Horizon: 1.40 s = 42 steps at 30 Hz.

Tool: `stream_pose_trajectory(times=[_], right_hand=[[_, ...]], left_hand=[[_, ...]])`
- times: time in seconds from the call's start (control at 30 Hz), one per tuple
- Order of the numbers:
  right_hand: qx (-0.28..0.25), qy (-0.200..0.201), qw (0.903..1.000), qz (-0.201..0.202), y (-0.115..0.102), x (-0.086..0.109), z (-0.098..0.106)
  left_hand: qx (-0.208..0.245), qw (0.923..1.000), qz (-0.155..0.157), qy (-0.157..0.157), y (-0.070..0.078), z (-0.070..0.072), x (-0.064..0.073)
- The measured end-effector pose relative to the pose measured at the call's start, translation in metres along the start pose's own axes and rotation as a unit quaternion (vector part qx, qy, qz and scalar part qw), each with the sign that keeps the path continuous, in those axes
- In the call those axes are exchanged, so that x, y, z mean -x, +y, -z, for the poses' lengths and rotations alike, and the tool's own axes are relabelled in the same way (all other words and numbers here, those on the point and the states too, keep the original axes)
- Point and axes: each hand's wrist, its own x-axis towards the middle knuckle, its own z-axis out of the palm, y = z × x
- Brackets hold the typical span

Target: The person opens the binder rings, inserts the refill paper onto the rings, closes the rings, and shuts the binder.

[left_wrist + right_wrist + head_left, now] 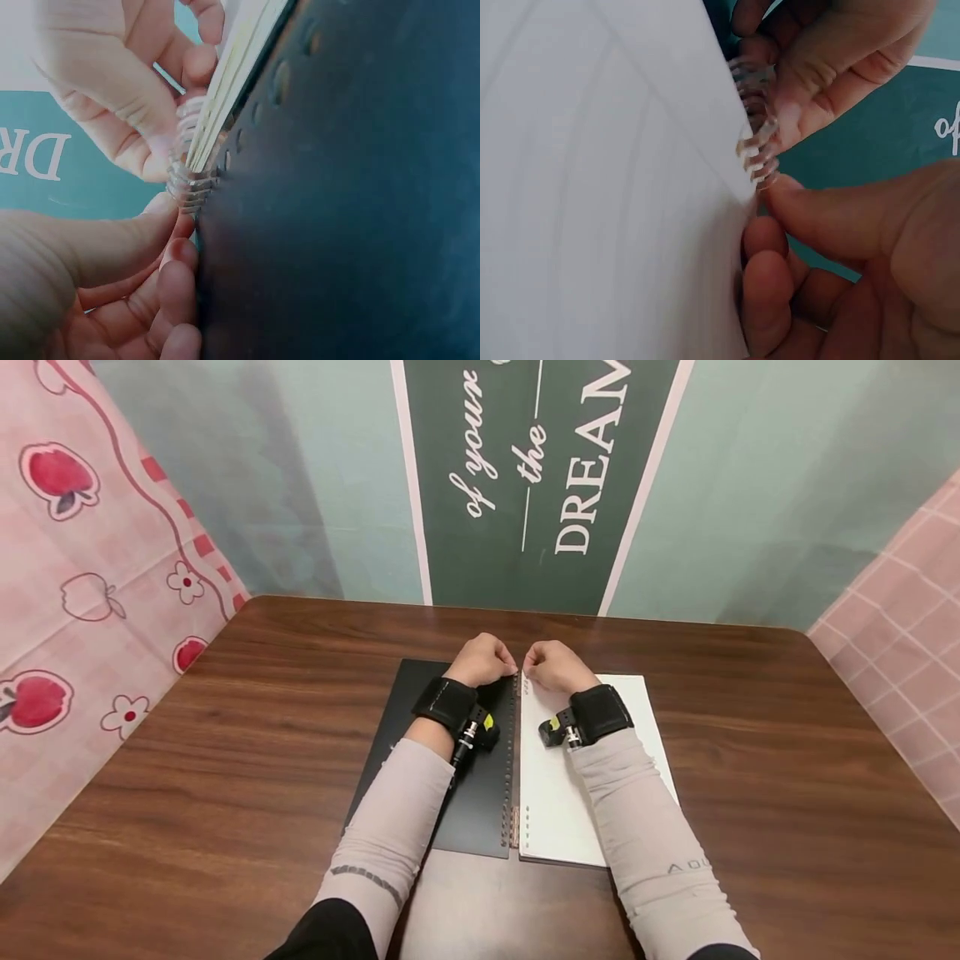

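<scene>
An open notebook lies on the table, its black cover [476, 814] on the left and white pages [558, 814] on the right. A clear ring binding [515, 827] runs between them along punched holes. My left hand [483, 660] pinches the far end of that binding, thumb against the rings [191, 187] and other fingers curled beside the black cover. Close by, my right hand [557, 667] pinches the same end from the page side, its thumb touching the rings [761, 154]. Whether the rings there are parted cannot be made out.
The table [240, 760] is brown wood-grain, with a greyish metallic-looking surface [517, 910] at its near side. Behind its far edge hangs a green panel [517, 577] with white lettering. A pink patterned cloth [97, 568] hangs at the left, pink checks at the right.
</scene>
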Motion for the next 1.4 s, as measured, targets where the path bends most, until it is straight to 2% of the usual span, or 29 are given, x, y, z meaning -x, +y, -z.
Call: stream_pose_trajectory(times=[0.23, 0.43, 0.57, 0.77, 1.03, 1.23, 1.4], right_hand=[[-0.053, -0.021, 0.9982, -0.019, 0.002, 0.000, 0.003], [-0.052, -0.027, 0.9975, -0.038, 0.003, 0.000, 0.003], [-0.049, -0.024, 0.9979, -0.036, 0.003, 0.002, 0.002], [-0.052, -0.018, 0.9981, -0.027, 0.006, 0.001, 0.002], [-0.058, -0.018, 0.9978, -0.026, 0.006, -0.001, 0.001], [-0.068, -0.008, 0.9973, -0.025, 0.007, 0.000, 0.002], [-0.072, -0.018, 0.9969, -0.026, 0.007, 0.001, 0.006]], left_hand=[[0.009, 0.9999, -0.005, 0.007, 0.001, 0.000, 0.001], [0.019, 0.9998, -0.005, -0.003, -0.005, -0.005, -0.001], [0.021, 0.9998, -0.001, -0.003, -0.005, -0.008, -0.001], [0.003, 0.9998, -0.017, 0.000, 0.001, -0.009, 0.000], [0.017, 0.9998, -0.009, 0.002, -0.002, -0.010, -0.001], [0.020, 0.9997, -0.011, 0.002, -0.002, -0.008, -0.001], [0.029, 0.9993, -0.017, -0.015, -0.001, -0.003, 0.001]])
